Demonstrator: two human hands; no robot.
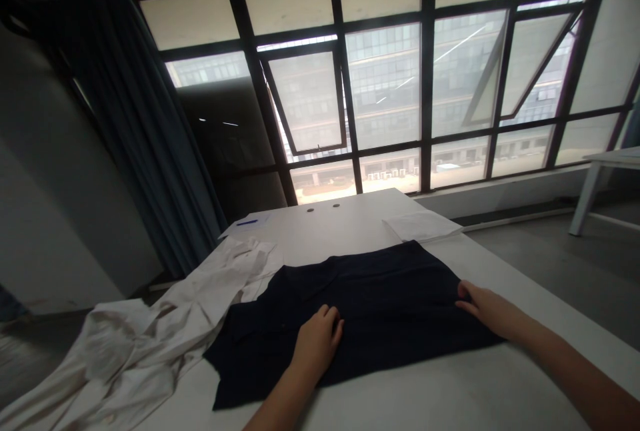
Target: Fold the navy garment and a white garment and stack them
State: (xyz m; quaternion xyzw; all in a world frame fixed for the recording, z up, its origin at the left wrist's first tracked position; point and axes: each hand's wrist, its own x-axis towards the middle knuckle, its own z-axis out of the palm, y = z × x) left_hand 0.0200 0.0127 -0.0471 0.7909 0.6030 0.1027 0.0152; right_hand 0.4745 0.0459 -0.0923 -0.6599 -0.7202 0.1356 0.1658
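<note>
A dark navy shirt (370,298) lies spread flat on the white table (450,391) in front of me. My left hand (316,341) rests on the middle of the shirt with its fingers curled against the cloth. My right hand (487,311) is at the shirt's right edge, fingers pressed together on the fabric there. A crumpled white shirt (165,331) lies to the left, partly hanging over the table's edge.
A folded white cloth (420,224) sits at the table's far right. A paper with a blue mark (247,223) lies at the far left corner. Large windows (380,84) and a dark curtain (150,151) stand behind. Another white table (607,168) is at the right.
</note>
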